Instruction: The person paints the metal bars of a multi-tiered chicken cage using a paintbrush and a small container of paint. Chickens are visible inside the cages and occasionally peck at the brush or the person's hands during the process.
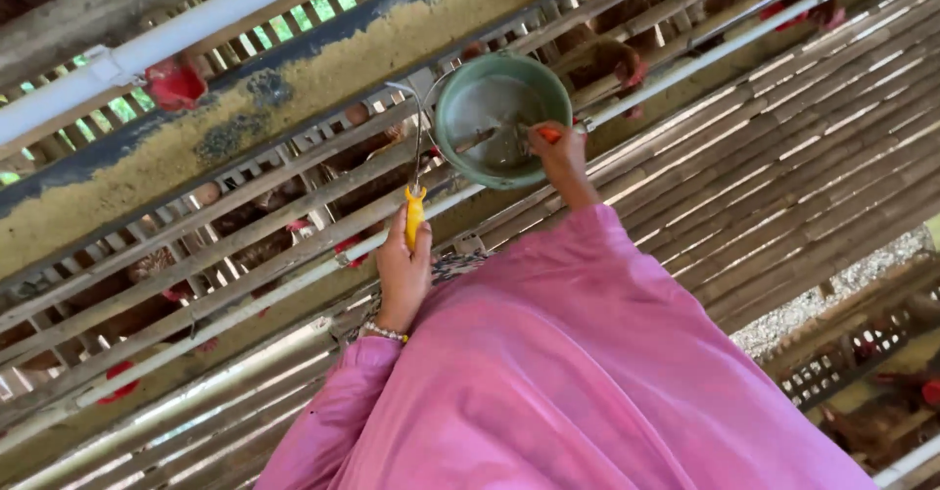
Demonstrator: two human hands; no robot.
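1. Green bucket [501,118] is hanging over the feed trough [176,157], ahead of both our hands.
2. We are curling left fingers [403,255] around its yellow-gripped wire handle [415,214].
3. Our right hand [563,157], nearer, is gripping an orange-handled scoop [519,138] inside it.

Green bucket with its wire bail and a small orange-handled tool, both held up before the cage front

The green bucket [502,118] is round and plastic, its mouth turned towards the camera so the grey, dusty inside shows; it hangs tilted in the air, close before the slatted cage front; its thin wire handle [421,128] arcs off the rim on the near side and runs down to a yellow grip [415,216], which stands about upright below and to one side of the bucket; an orange-handled tool [548,135] lies across the rim, its grey metal end reaching into the bowl; what kind of tool it is cannot be told.
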